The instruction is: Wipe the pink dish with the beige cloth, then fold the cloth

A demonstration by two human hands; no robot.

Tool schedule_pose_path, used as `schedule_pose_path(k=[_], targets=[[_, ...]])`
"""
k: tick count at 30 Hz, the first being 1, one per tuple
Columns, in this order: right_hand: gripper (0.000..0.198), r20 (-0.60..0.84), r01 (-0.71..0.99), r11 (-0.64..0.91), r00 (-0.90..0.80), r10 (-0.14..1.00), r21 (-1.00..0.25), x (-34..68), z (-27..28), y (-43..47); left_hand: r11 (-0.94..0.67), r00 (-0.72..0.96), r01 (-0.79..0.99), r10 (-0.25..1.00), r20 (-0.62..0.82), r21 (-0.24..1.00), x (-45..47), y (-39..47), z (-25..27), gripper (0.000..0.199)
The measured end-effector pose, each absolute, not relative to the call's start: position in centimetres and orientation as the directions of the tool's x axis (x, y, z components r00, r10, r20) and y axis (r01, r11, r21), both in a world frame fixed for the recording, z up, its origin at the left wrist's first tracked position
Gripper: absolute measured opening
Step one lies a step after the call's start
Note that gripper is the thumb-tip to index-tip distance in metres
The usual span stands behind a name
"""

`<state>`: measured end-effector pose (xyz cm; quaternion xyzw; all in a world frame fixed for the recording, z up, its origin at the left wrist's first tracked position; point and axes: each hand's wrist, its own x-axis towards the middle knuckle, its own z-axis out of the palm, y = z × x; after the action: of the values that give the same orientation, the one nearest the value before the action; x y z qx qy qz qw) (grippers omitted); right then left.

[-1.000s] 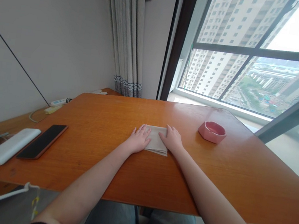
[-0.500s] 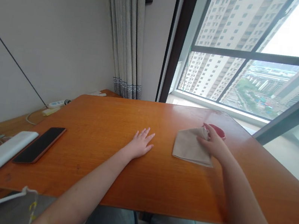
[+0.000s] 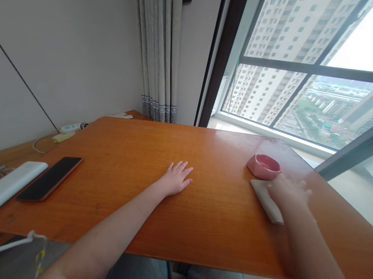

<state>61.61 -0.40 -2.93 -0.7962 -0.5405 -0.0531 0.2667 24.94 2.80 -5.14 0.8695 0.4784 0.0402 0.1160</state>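
My left hand [image 3: 177, 178] lies flat on the wooden table, fingers spread, holding nothing. At the right, my right hand [image 3: 288, 192] is over the far right part of a beige cloth [image 3: 267, 200]. Motion blurs its fingers, so whether they grip the cloth cannot be made out. The cloth shows as a narrow slanting strip, and part of it is hidden behind the hand. Just beyond the cloth stands a pink bowl [image 3: 263, 166] with an angular outline, upright and in full view.
A phone [image 3: 51, 179] and a white power bank [image 3: 7, 185] with a cable lie at the table's left. Behind them, a power strip [image 3: 72, 128] rests by the wall. The table [image 3: 158, 229] ends just in front of my legs; a large window is beyond its right side.
My right hand has moved right and slightly nearer. The cloth went from a broad, flat square to a narrow strip farther right, uncovering the pink bowl. My left hand stayed put.
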Motion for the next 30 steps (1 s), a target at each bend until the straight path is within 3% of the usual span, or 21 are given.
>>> schedule_pose_path(k=[1,3,5,10,17,24,30], targets=[[0.044,0.371,0.93,-0.249,0.339,0.864,-0.27,59.0,-2.2,-0.2,-0.514,0.537,0.824,0.843,-0.039,0.237,25.0,2.8,-5.2,0.057],[0.051,0.354,0.978,0.044,0.033,0.935,-0.206,53.5,-1.3,0.3,-0.518,0.538,0.824,0.842,-0.033,0.231,25.0,2.8,-5.2,0.057],[0.059,0.315,0.935,0.257,-0.174,0.933,-0.244,48.2,-1.3,1.1,-0.526,0.544,0.82,0.839,-0.024,0.227,24.9,2.9,-5.4,0.058],[0.058,0.282,0.802,0.479,-0.396,0.874,-0.356,39.3,-4.1,3.4,-0.479,0.482,0.854,0.876,0.036,0.203,24.0,3.8,-5.6,0.052],[0.04,0.342,0.758,0.489,-0.364,0.866,-0.432,36.4,-6.8,5.1,-0.442,0.445,0.865,0.894,0.044,0.239,23.7,4.7,-5.9,0.049],[0.033,0.276,0.865,0.304,-0.203,0.939,-0.398,36.7,-6.4,6.2,-0.399,0.38,0.892,0.916,0.124,0.214,24.8,6.0,-6.9,0.05],[0.035,0.259,0.868,0.279,-0.182,0.949,-0.412,36.5,-6.2,6.8,-0.346,0.324,0.915,0.937,0.131,0.207,25.3,7.6,-6.9,0.05]])
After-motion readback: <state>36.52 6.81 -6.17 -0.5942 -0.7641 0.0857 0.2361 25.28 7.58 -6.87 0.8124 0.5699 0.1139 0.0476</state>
